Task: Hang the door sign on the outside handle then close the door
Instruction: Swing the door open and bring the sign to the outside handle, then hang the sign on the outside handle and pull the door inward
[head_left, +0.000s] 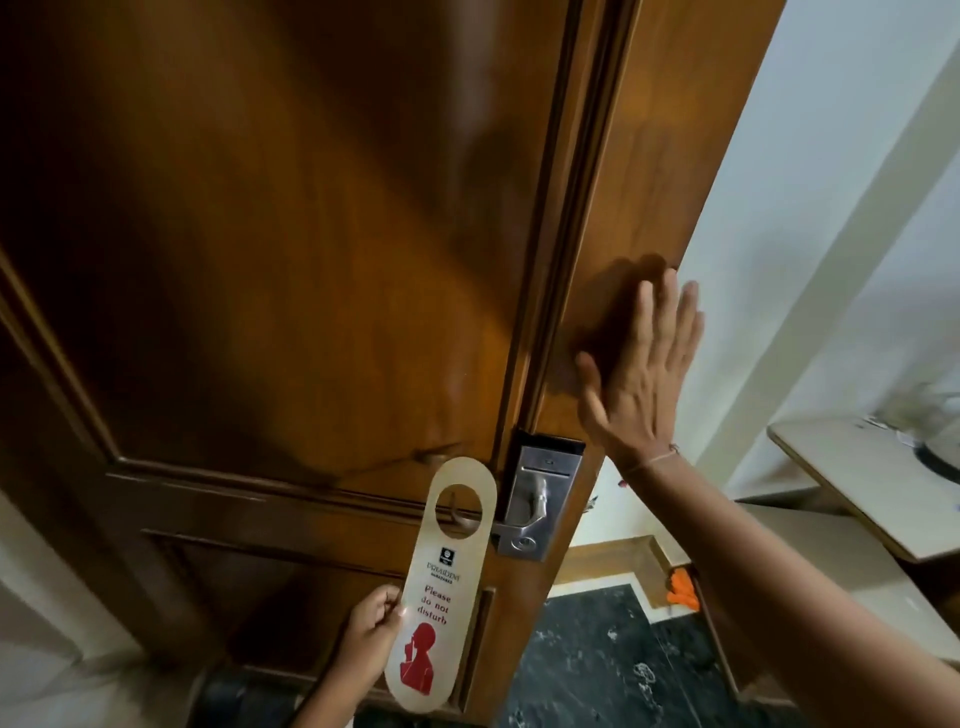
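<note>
A cream door sign (439, 587) with red "Please do not disturb" lettering and a round hole at its top is held upright in front of the brown wooden door (291, 249). My left hand (371, 642) pinches its lower left edge. The hole sits just left of the metal lock plate (540, 499), and the end of the lever handle (460, 512) shows through it. My right hand (641, 371) lies flat with fingers spread against the door near its free edge, above the lock.
The door stands ajar, its edge toward a white wall (810, 218) on the right. A light table (852, 478) stands at the right. Dark marbled floor (613, 660) and an orange object (683, 590) show past the door's edge.
</note>
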